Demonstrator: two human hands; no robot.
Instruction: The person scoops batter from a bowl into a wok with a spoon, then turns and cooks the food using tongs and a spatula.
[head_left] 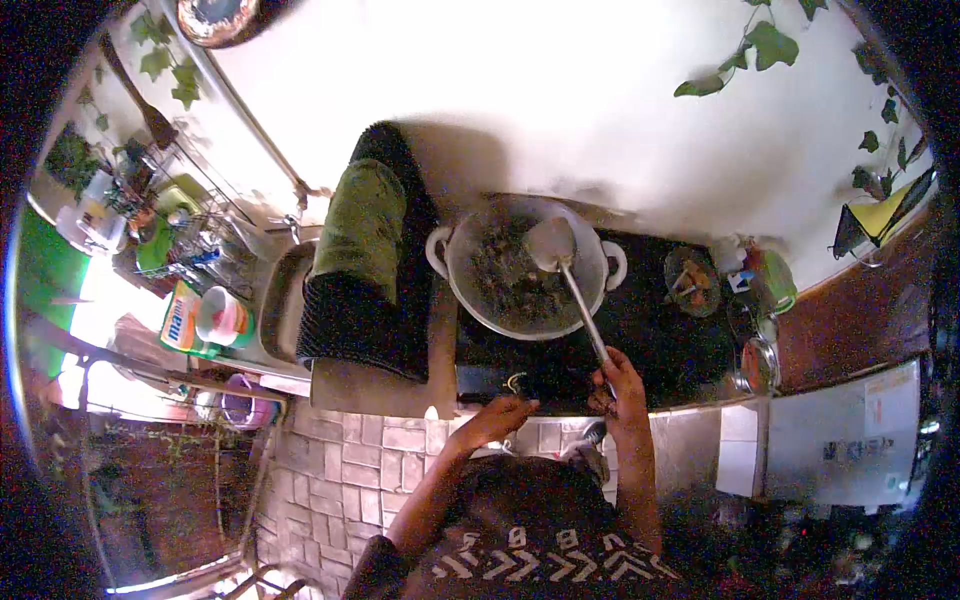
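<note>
A large two-handled pot point(612, 266) sits on the dark stove top, with dark, lumpy contents inside. My right hand point(622, 388) is wrapped round the long metal handle of a ladle point(551, 243), whose broad head is over the pot's right part. Near the stove's front edge, below the pot, is my left hand point(500, 419), fingers drawn together by a front knob; whether it grips anything is too small to tell.
Left of the pot stands a black ribbed item with a green cloth point(361, 232). Further left are a sink point(284, 300), a dish rack point(190, 215) and a white tub point(222, 317). A small dish point(692, 283) with utensils and jars point(760, 365) lie right.
</note>
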